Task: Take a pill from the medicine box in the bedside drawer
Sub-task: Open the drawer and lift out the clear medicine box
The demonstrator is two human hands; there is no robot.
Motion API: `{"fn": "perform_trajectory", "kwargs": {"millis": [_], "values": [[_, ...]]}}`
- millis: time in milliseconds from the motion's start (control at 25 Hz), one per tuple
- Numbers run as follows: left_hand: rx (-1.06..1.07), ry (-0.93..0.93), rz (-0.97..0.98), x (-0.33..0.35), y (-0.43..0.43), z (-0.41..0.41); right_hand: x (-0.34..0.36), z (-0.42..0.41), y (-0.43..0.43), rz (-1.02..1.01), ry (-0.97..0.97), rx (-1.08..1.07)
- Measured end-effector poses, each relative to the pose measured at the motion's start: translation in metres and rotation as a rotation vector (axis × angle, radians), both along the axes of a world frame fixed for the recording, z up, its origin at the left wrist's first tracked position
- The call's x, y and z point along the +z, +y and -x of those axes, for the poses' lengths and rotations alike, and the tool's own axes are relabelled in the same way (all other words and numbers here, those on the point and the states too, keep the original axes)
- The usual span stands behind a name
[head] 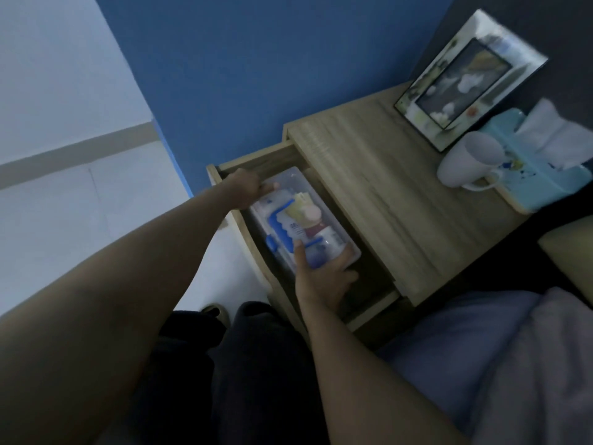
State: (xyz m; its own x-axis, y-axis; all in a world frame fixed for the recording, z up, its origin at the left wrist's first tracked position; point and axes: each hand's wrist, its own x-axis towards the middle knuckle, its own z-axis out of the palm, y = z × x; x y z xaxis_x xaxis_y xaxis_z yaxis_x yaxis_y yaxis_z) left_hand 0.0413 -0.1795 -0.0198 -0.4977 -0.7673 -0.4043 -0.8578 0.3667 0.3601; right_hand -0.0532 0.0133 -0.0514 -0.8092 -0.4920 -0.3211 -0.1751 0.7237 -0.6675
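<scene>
Drawer (pixel 253 162) of the bedside table (pixel 385 194) was pulled out, w/ the clear medicine box (pixel 298 220) inside it, lid on, blue latch on its left edge. Left hand (pixel 247 189) was curled over the box's far corner, fingers bent, gripping the rim. Right hand (pixel 324 277) held the near end: thumb laid flat on the lid, other fingers spread partly open around the end and right side. On the tabletop: picture frame (pixel 465 78), white mug (pixel 468 159), tissue box (pixel 539 162).
</scene>
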Motion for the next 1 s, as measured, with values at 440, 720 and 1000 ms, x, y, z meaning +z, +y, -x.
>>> {"fn": "perform_trajectory", "kwargs": {"millis": [440, 720, 1000], "values": [[0.158, -0.065, 0.256, 0.159, 0.048, -0.006, 0.153, 0.046, 0.03, 0.227, 0.04, 0.193], [0.223, 0.043, 0.238, 0.202, 0.055, 0.021, 0.204, 0.117, 0.011, 0.266, 0.141, 0.346], [0.269, 0.16, 0.115, 0.168, 0.023, 0.057, 0.18, 0.169, -0.037, 0.192, 0.132, 0.39]]}}
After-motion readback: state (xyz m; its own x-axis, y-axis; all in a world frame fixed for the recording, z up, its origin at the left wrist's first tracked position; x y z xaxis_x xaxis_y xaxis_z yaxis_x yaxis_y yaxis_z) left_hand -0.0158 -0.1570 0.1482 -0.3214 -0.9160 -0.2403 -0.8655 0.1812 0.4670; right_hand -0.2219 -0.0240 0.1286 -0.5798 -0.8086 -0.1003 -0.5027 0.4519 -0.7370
